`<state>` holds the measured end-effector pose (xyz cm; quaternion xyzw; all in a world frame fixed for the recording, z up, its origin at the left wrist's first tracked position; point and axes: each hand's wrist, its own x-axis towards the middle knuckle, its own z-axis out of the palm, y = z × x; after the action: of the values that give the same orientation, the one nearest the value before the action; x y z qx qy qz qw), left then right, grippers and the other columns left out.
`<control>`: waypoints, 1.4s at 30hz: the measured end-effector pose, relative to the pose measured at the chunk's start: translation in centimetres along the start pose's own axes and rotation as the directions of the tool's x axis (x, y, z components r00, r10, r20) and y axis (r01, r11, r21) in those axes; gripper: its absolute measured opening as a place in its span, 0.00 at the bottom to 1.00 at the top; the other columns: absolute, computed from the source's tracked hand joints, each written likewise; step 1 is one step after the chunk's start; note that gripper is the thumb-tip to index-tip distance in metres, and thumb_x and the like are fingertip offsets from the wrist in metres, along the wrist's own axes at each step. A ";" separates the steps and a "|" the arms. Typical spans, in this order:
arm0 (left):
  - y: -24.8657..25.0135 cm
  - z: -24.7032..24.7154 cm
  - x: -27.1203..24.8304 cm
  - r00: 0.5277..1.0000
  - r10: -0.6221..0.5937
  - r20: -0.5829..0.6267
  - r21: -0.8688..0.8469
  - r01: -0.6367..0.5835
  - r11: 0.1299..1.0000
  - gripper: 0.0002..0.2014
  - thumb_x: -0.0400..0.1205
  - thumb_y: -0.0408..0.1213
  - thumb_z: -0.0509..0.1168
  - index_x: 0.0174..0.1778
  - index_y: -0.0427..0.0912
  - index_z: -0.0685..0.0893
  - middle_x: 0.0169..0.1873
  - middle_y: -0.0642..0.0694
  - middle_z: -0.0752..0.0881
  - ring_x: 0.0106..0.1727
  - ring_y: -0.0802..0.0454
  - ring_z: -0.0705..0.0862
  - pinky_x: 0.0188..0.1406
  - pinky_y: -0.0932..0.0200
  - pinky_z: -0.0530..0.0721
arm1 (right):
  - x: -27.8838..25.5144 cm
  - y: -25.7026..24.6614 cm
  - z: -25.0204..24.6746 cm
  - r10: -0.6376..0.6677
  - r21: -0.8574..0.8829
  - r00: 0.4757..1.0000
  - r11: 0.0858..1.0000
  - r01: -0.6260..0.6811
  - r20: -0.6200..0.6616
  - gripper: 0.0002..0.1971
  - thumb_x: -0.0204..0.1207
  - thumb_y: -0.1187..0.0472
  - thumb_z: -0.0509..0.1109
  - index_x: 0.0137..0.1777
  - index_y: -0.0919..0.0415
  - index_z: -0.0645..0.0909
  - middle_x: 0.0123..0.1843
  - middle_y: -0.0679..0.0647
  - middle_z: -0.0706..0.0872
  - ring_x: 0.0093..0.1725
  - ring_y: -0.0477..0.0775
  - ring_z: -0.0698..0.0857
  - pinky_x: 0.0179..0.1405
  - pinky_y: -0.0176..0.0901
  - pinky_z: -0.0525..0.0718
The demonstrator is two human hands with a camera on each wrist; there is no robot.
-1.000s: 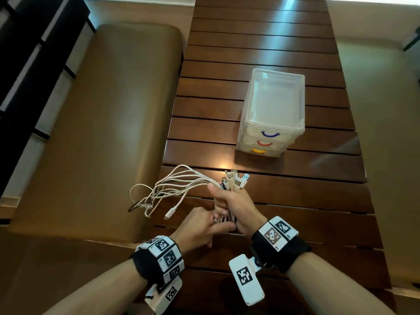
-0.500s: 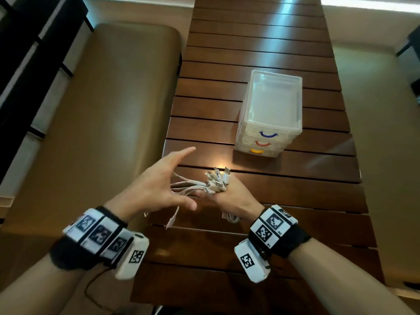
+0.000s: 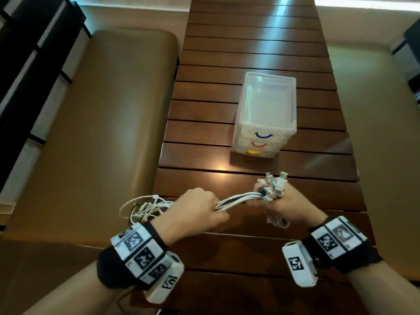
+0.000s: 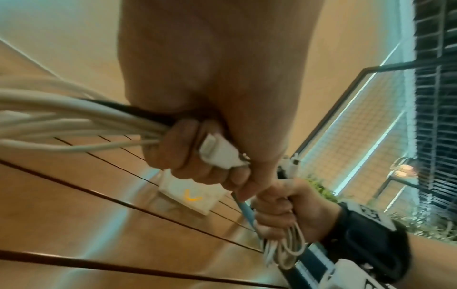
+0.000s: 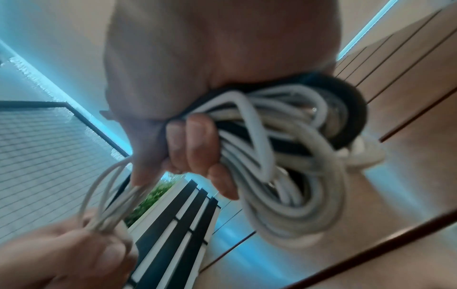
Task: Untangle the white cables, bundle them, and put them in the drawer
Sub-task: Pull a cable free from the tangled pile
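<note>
Sideways, white cables (image 3: 234,200) between hands

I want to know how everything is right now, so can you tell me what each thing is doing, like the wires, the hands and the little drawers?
white cables: held by both hands, stretched between them, loose ends trailing left.
plugs: bunched, sticking up from the right hand.
left hand: grips the cables.
right hand: grips coiled cables.
drawer box: on the table, all three drawers closed.
</note>
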<state>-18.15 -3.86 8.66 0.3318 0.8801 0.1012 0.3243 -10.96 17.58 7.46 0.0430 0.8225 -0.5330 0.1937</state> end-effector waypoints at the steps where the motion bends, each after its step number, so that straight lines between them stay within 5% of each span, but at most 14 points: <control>1: 0.9 0.1 0.4 1.000 0.023 -0.015 -0.010 -0.023 1.000 0.19 0.80 0.53 0.64 0.27 0.46 0.75 0.25 0.48 0.79 0.32 0.45 0.79 0.30 0.56 0.70 | -0.4 0.3 -0.8 -0.002 0.026 1.000 1.000 0.003 -0.021 0.13 0.76 0.56 0.76 0.33 0.58 0.80 0.26 0.42 0.81 0.26 0.41 0.79 0.29 0.33 0.77; 4: 1.9 0.2 2.3 0.997 0.068 0.043 -0.126 -0.062 0.990 0.19 0.83 0.57 0.64 0.32 0.48 0.81 0.27 0.50 0.84 0.29 0.53 0.83 0.25 0.61 0.74 | -1.0 1.4 -2.0 0.023 0.080 0.996 0.997 -0.016 -0.086 0.18 0.71 0.51 0.77 0.33 0.66 0.79 0.23 0.45 0.79 0.24 0.42 0.77 0.29 0.41 0.77; 7: 1.6 0.2 3.9 0.997 0.076 0.020 -0.141 -0.073 0.987 0.20 0.80 0.63 0.65 0.42 0.49 0.87 0.29 0.53 0.85 0.29 0.59 0.83 0.24 0.65 0.73 | -0.7 2.2 -1.7 0.041 0.152 0.987 0.988 -0.017 -0.154 0.13 0.74 0.57 0.78 0.31 0.58 0.80 0.23 0.44 0.79 0.24 0.41 0.76 0.30 0.43 0.76; 11: 0.5 0.2 4.9 0.969 0.190 -0.159 -0.024 -0.196 0.980 0.28 0.75 0.62 0.71 0.70 0.57 0.77 0.56 0.55 0.89 0.56 0.53 0.87 0.52 0.52 0.84 | -0.3 1.8 -0.6 0.009 0.212 0.991 0.977 0.020 -0.135 0.25 0.78 0.70 0.73 0.28 0.38 0.87 0.21 0.36 0.81 0.23 0.34 0.80 0.27 0.24 0.74; 13: 1.0 0.0 4.9 0.925 0.299 -0.234 0.067 -0.291 0.954 0.31 0.78 0.58 0.70 0.76 0.57 0.72 0.63 0.55 0.86 0.61 0.53 0.85 0.57 0.50 0.84 | 0.1 1.6 -0.4 -0.008 0.228 0.991 0.973 0.038 -0.130 0.18 0.78 0.72 0.72 0.41 0.44 0.89 0.23 0.33 0.83 0.25 0.31 0.82 0.27 0.22 0.75; 17: 0.9 0.1 4.9 0.928 0.310 -0.208 0.282 -0.246 0.927 0.21 0.85 0.61 0.57 0.67 0.54 0.79 0.52 0.49 0.89 0.53 0.44 0.87 0.43 0.52 0.78 | 1.0 0.9 0.3 0.002 0.250 0.988 0.968 0.036 -0.153 0.12 0.78 0.68 0.75 0.37 0.51 0.82 0.23 0.37 0.83 0.24 0.35 0.79 0.26 0.25 0.73; 20: -0.8 0.1 5.1 0.962 0.244 -0.119 0.270 -0.206 0.941 0.24 0.85 0.62 0.53 0.61 0.47 0.80 0.47 0.44 0.89 0.49 0.40 0.86 0.38 0.54 0.71 | 1.5 0.8 1.2 0.055 0.339 0.992 0.941 -0.014 -0.111 0.05 0.76 0.58 0.78 0.39 0.55 0.86 0.23 0.46 0.82 0.23 0.48 0.79 0.25 0.43 0.78; 24: -2.4 -0.8 5.8 0.941 0.288 -0.178 0.276 -0.233 0.932 0.34 0.76 0.73 0.44 0.51 0.47 0.79 0.43 0.43 0.89 0.47 0.37 0.87 0.37 0.53 0.69 | 1.6 1.2 1.7 0.034 0.471 0.999 0.881 -0.050 0.041 0.15 0.75 0.52 0.76 0.55 0.63 0.85 0.45 0.68 0.91 0.44 0.70 0.91 0.49 0.55 0.89; 26: -2.3 -1.1 6.0 0.936 0.286 -0.206 0.213 -0.243 0.946 0.34 0.73 0.77 0.44 0.44 0.49 0.77 0.38 0.45 0.88 0.45 0.39 0.87 0.36 0.54 0.68 | 1.5 1.5 1.5 0.030 0.554 0.994 0.828 -0.081 0.101 0.21 0.74 0.53 0.78 0.60 0.68 0.82 0.40 0.66 0.90 0.39 0.65 0.91 0.47 0.56 0.90; 30: -1.5 -1.1 6.4 0.935 0.217 -0.279 0.032 -0.216 0.976 0.14 0.83 0.59 0.62 0.38 0.55 0.73 0.32 0.53 0.82 0.38 0.46 0.84 0.32 0.55 0.67 | 2.2 1.6 0.7 0.013 0.510 1.000 0.860 -0.018 0.014 0.11 0.75 0.55 0.78 0.48 0.63 0.84 0.21 0.53 0.76 0.17 0.51 0.74 0.29 0.50 0.85; 33: -1.3 -1.7 7.1 0.921 0.239 -0.308 0.029 -0.242 0.970 0.18 0.80 0.61 0.65 0.32 0.53 0.74 0.29 0.57 0.79 0.34 0.54 0.81 0.29 0.57 0.67 | 2.9 1.6 -0.2 0.034 0.486 0.997 0.874 0.002 -0.065 0.16 0.76 0.55 0.78 0.43 0.70 0.82 0.19 0.56 0.72 0.15 0.52 0.70 0.24 0.47 0.81; 37: -0.8 -3.4 8.7 0.937 0.298 -0.182 0.023 -0.299 0.954 0.27 0.71 0.72 0.62 0.42 0.52 0.90 0.45 0.56 0.85 0.44 0.58 0.82 0.42 0.54 0.80 | 3.1 2.3 -1.3 0.051 0.484 0.993 0.875 0.005 -0.102 0.11 0.75 0.55 0.79 0.33 0.55 0.84 0.20 0.56 0.72 0.14 0.52 0.70 0.23 0.46 0.80; 39: 0.1 -3.2 9.5 0.960 0.256 -0.112 0.005 -0.257 0.966 0.24 0.77 0.67 0.64 0.44 0.49 0.89 0.43 0.53 0.87 0.43 0.54 0.85 0.42 0.52 0.83 | 2.7 3.0 -1.8 0.071 0.521 0.992 0.853 -0.006 -0.105 0.11 0.76 0.58 0.78 0.32 0.52 0.84 0.19 0.54 0.73 0.14 0.51 0.71 0.23 0.46 0.83; 42: 1.3 -1.6 10.5 0.985 0.171 -0.034 -0.294 -0.173 0.940 0.14 0.86 0.53 0.63 0.45 0.46 0.84 0.33 0.49 0.86 0.31 0.53 0.84 0.31 0.55 0.82 | 1.4 3.9 -2.6 0.047 0.679 0.998 0.734 -0.007 -0.040 0.04 0.76 0.65 0.76 0.47 0.60 0.84 0.24 0.56 0.75 0.19 0.50 0.76 0.33 0.53 0.89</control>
<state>-24.51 3.98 5.14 0.3548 0.8239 0.2611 0.3565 -11.88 21.39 4.51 0.1369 0.5758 -0.7920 0.1500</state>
